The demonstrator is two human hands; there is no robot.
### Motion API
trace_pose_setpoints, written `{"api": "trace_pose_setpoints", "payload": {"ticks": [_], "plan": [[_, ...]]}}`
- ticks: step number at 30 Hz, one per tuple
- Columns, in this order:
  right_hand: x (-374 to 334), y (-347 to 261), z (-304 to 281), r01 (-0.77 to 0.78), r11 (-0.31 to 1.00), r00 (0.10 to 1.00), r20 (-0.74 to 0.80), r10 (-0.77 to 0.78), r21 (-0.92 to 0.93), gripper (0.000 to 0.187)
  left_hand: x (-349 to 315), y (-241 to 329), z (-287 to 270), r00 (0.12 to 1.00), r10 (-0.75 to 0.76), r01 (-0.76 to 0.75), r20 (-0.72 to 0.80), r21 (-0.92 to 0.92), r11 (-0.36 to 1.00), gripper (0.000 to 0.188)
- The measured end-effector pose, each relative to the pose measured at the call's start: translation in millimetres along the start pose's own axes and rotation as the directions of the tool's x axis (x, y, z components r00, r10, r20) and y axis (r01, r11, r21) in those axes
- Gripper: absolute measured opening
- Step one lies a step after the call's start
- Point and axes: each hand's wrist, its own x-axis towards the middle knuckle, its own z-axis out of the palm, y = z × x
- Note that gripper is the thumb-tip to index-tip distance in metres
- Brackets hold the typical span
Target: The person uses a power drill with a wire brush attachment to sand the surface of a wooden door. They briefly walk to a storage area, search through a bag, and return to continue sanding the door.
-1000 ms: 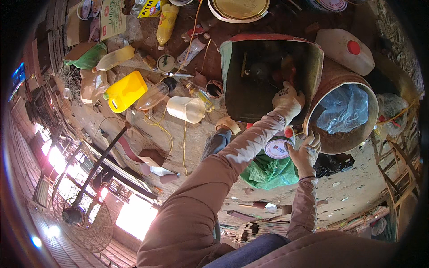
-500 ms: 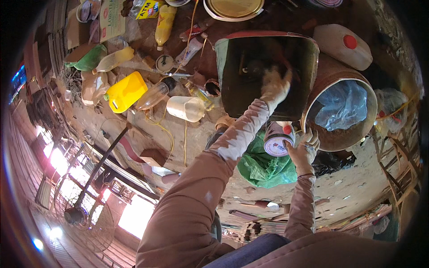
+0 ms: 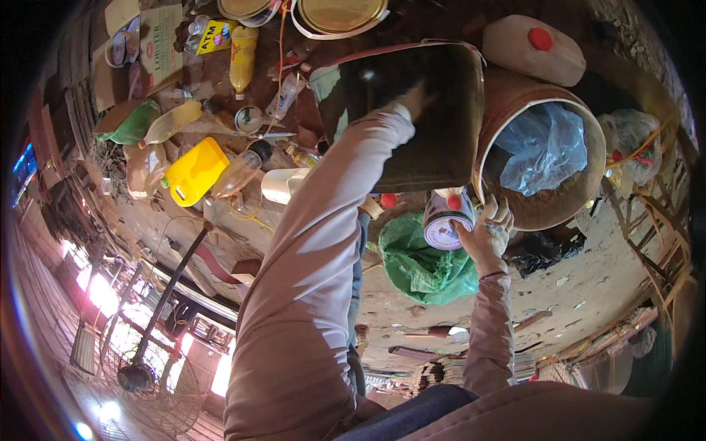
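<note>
My left hand (image 3: 416,101) reaches deep into a dark square-mouthed container (image 3: 346,162) lying with its opening toward me. Shadow hides its fingers and anything in them. Over on the right, my right hand (image 3: 489,229) has its fingers apart at the lower rim of a round brown drum (image 3: 518,99). Its thumb touches the edge of a tin with a pale round end (image 3: 447,234). A red cap (image 3: 454,202) shows beside the tin. Inside the drum lies crumpled clear bluish plastic (image 3: 548,151).
A green sack (image 3: 423,268) lies below the tin. Left are a yellow jug (image 3: 197,173), plastic bottles (image 3: 243,62) and a whitish tub (image 3: 283,185). A red-capped jug (image 3: 507,48) sits behind the drum. A standing fan (image 3: 136,375) is at lower left; wood pieces (image 3: 662,257) stand right.
My left arm has pushed further into the dark container, so its hand is now mostly in shadow. The view has shifted slightly; my right hand stays beside the tin.
</note>
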Motion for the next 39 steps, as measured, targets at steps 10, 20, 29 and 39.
{"api": "trace_pose_setpoints", "payload": {"ticks": [10, 20, 29, 39], "plan": [[-3.6, 10.8, 5.1, -0.054, 0.998, 0.998, 0.015, 0.053, 0.028, 0.096, -65.1, 20.3, -79.9, 0.763, -0.251, -0.369, 0.596, 0.721, 0.587, 0.05], [-1.9, 7.8, 3.7, -0.058, 0.996, 0.998, 0.012, 0.058, 0.061, 0.096, -42.0, 0.7, -74.1, 0.951, 0.26, -0.308, 0.167, 0.471, 0.827, 0.055], [-0.4, 7.4, -0.2, -0.015, 1.0, 1.0, 0.006, 0.015, 0.02, 0.097, 24.5, -5.0, -1.3, 0.982, 0.084, -0.075, -0.17, 0.059, 0.995, 0.047], [-2.9, 10.7, -2.4, -0.05, 0.998, 0.998, 0.05, 0.049, 0.032, 0.097, -25.4, -26.0, 0.3, 0.971, 0.149, -0.203, 0.185, 0.324, 0.924, 0.025]]}}
